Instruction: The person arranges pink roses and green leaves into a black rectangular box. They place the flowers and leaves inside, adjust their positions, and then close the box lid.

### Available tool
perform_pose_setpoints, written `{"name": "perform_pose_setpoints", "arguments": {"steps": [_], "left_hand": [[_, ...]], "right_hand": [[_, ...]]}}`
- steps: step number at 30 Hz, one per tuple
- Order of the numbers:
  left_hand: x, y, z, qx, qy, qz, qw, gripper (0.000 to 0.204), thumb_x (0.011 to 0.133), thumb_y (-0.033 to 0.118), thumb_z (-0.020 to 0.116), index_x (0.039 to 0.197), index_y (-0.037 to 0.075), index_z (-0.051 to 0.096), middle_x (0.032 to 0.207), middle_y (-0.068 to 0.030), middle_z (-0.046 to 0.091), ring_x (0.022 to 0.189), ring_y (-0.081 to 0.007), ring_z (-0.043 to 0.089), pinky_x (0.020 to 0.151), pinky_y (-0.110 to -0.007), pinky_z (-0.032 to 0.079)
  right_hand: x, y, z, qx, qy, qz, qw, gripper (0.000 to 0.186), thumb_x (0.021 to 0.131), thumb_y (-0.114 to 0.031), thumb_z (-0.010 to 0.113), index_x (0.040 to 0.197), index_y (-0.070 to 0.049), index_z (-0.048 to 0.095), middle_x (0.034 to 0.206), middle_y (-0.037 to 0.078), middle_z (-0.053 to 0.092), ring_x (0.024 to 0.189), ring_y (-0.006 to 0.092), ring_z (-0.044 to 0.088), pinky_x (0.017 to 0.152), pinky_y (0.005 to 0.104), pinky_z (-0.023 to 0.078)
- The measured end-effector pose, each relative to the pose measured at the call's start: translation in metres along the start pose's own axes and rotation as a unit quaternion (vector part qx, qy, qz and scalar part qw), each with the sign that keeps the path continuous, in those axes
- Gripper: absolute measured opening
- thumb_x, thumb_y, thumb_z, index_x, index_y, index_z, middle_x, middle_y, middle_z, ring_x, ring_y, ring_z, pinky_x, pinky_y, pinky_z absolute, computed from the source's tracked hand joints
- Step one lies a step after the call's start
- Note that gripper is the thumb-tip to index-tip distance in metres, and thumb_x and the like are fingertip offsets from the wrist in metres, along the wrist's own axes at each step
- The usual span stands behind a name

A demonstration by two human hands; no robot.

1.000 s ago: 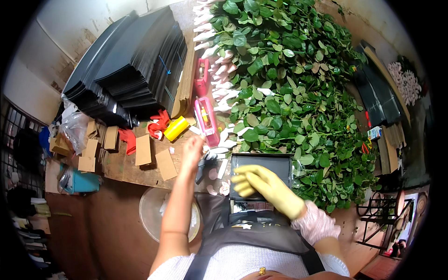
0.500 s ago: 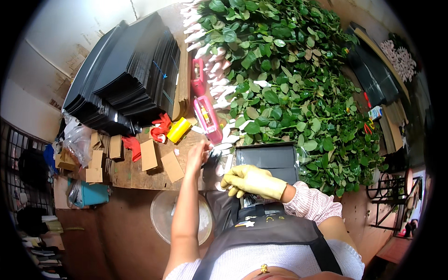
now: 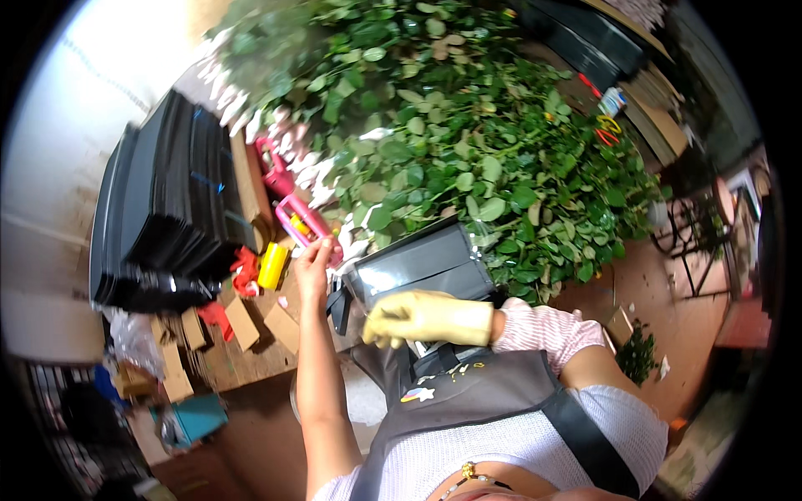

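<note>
My bare left hand point(image 3: 313, 260) is at the near end of a pink tape dispenser point(image 3: 294, 215), its fingers pinched together. Whatever lies between those fingertips is too small to make out. In a pale yellow rubber glove, my right hand point(image 3: 401, 319) hovers in front of my apron with curled fingers. Anything inside that curl is hidden. Just beyond the glove lies a black flat panel point(image 3: 426, 271) with clear film at its right corner. A narrow dark object point(image 3: 338, 307) rests on the table between my hands.
Leafy green stems point(image 3: 468, 159) with pale wrapped heads cover the far table. A second pink dispenser point(image 3: 276, 171), a yellow roll point(image 3: 272, 265), red cloth point(image 3: 244, 271) and cardboard pieces point(image 3: 242, 324) lie left. Black sheets point(image 3: 167, 209) are stacked behind them. A turquoise bin point(image 3: 199, 417) stands below.
The view has turned, so the table appears tilted and shifted left. My left hand has moved onto the dispenser's near end. My gloved right hand stays near the apron, fingers still curled.
</note>
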State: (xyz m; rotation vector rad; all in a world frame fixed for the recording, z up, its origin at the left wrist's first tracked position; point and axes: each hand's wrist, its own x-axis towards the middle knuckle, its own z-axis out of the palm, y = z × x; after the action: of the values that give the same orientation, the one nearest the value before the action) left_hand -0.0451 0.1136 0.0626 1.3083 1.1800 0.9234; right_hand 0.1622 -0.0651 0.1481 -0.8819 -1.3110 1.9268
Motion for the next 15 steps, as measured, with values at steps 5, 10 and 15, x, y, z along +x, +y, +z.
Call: {"name": "perform_pose_setpoints", "arguments": {"steps": [5, 10, 15], "left_hand": [[-0.023, 0.078, 0.093, 0.253, -0.145, 0.270, 0.918, 0.019, 0.090, 0.018, 0.075, 0.107, 0.019, 0.083, 0.136, -0.0142, 0.062, 0.132, -0.0317, 0.050, 0.113, -0.045, 0.036], [-0.017, 0.075, 0.222, 0.503, -0.097, 0.465, 0.722, 0.010, 0.084, 0.022, 0.074, 0.088, 0.018, 0.083, 0.150, -0.0162, 0.052, 0.141, -0.0417, 0.040, 0.118, -0.062, 0.027], [0.007, 0.012, 0.255, 0.692, -0.002, 0.409, 0.595, 0.045, 0.093, 0.022, 0.061, 0.135, 0.010, 0.067, 0.159, -0.0206, 0.043, 0.151, -0.0427, 0.030, 0.121, -0.069, 0.017]], "right_hand": [[-0.122, -0.017, -0.025, 0.125, -0.037, -0.061, 0.990, 0.038, 0.109, -0.031, 0.055, 0.114, 0.003, 0.072, 0.114, 0.019, 0.074, 0.103, 0.0238, 0.072, 0.087, 0.0332, 0.060], [-0.163, 0.048, -0.040, 0.263, 0.253, -0.110, 0.924, 0.051, 0.105, -0.049, 0.057, 0.096, -0.001, 0.070, 0.097, 0.017, 0.076, 0.082, 0.0210, 0.075, 0.071, 0.0296, 0.060], [-0.182, 0.120, -0.028, 0.208, 0.320, 0.039, 0.923, 0.047, 0.105, -0.051, 0.056, 0.105, -0.006, 0.071, 0.102, 0.008, 0.078, 0.086, 0.0136, 0.075, 0.070, 0.0249, 0.058]]}}
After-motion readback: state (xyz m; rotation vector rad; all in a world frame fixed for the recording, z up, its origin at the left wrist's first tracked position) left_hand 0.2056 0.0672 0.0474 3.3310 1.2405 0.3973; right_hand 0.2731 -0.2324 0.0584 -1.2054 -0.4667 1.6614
